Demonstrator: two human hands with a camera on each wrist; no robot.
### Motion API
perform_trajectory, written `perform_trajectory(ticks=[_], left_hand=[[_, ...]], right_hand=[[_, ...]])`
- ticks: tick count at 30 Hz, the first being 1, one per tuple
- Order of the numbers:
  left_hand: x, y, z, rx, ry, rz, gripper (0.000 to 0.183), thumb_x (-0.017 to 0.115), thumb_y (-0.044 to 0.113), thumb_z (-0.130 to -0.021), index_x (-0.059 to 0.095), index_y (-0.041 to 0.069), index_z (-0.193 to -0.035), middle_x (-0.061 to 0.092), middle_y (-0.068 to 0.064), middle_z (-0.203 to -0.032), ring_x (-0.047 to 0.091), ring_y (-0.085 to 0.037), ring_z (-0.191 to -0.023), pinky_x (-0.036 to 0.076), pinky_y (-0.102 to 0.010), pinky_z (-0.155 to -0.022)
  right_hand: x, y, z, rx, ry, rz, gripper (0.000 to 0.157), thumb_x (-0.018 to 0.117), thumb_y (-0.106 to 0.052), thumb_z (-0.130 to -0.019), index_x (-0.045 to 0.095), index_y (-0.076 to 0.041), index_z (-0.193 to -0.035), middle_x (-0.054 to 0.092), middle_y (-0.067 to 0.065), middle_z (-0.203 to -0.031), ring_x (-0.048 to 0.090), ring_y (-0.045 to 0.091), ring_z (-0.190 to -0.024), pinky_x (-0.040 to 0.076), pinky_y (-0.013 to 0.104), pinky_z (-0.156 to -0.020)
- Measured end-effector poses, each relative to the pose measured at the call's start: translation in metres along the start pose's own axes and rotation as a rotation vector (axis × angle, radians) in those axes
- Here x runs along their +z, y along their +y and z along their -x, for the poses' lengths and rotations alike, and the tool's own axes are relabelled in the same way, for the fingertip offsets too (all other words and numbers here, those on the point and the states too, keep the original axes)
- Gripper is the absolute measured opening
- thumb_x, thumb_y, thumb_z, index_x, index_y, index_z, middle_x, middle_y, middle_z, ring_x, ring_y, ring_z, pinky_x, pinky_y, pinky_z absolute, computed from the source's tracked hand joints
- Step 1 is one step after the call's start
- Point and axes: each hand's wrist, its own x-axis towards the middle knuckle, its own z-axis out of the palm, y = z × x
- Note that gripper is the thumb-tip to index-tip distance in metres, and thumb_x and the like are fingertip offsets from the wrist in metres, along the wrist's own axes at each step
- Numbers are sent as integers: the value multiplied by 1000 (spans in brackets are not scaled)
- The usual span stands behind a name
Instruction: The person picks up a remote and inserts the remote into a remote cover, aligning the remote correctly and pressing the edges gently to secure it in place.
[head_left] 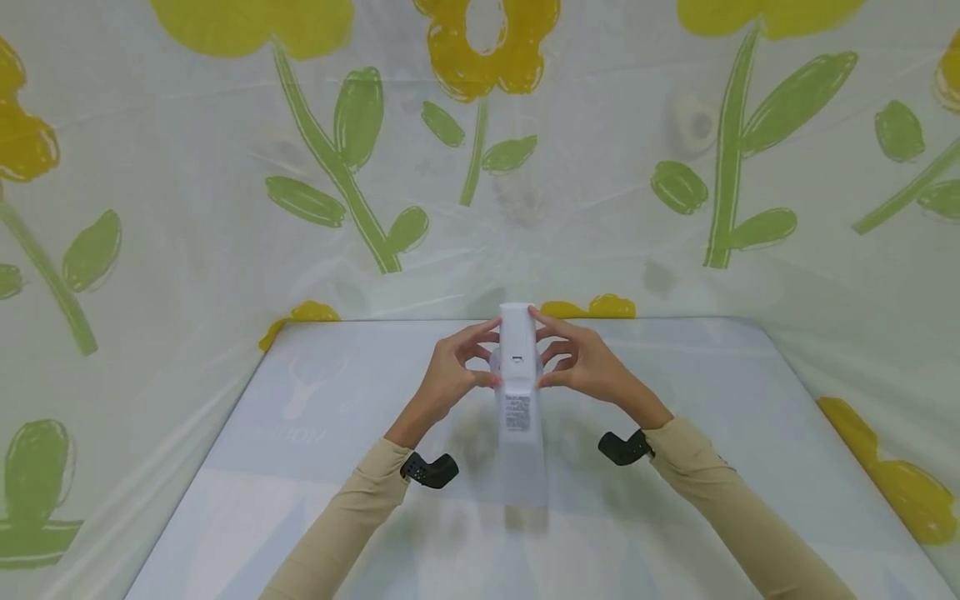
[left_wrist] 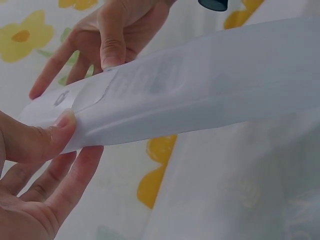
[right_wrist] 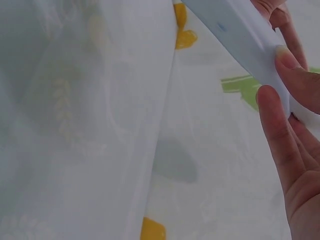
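Flowered cloth (head_left: 600,208) backs a pale table (head_left: 300,450) in the head view; over the tabletop, left hand (head_left: 452,365) at nine o'clock and right hand (head_left: 591,365) at three, both half-curled, pinch a white device (head_left: 517,342). Left wrist: device blocks some cloth. Right wrist: device toward one o'clock.

Pale table (head_left: 675,367), faint lettering (head_left: 302,435) and perhaps an antlered head (head_left: 299,402) on top.

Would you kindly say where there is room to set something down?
Bare table lies between the left sleeve and left edge, and between the right sleeve and right edge. Crowded: the middle, where left hand and right hand hold a white device.
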Motion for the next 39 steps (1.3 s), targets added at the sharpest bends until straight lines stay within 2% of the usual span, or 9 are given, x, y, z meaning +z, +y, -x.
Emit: perform_trajectory(ticks=[11,23,30,39], left_hand=[[-3,2,-3,14,16,-1,70,76,-7,-72,56,18,-134,63,-8,-118,60,-25,-91,57,-36,-68],[0,4,-2,-2,24,33,68,75,-9,-72,58,20,-131,64,-5,-115,60,-25,-91,57,-37,-70],[3,5,-3,20,11,36,67,75,-8,-73,57,17,-132,63,-8,-116,60,-26,-91,57,-37,-71],[4,9,-5,21,17,59,66,74,-11,-71,60,17,-129,65,-7,-113,61,-25,-90,57,-38,-69]], right_hand=[[-2,-1,-4,-18,-2,-11,86,73,11,-74,30,-3,-147,53,24,-120,63,36,-88,56,35,-74],[-4,-2,-2,-13,6,-7,84,73,11,-75,31,-3,-146,53,24,-120,63,35,-89,56,34,-74],[-6,-3,3,-2,19,0,85,74,11,-74,32,-3,-146,54,24,-120,63,36,-89,56,35,-74],[-9,-6,3,-5,28,-4,84,74,11,-74,33,-3,-146,54,23,-119,63,36,-89,56,33,-74]])
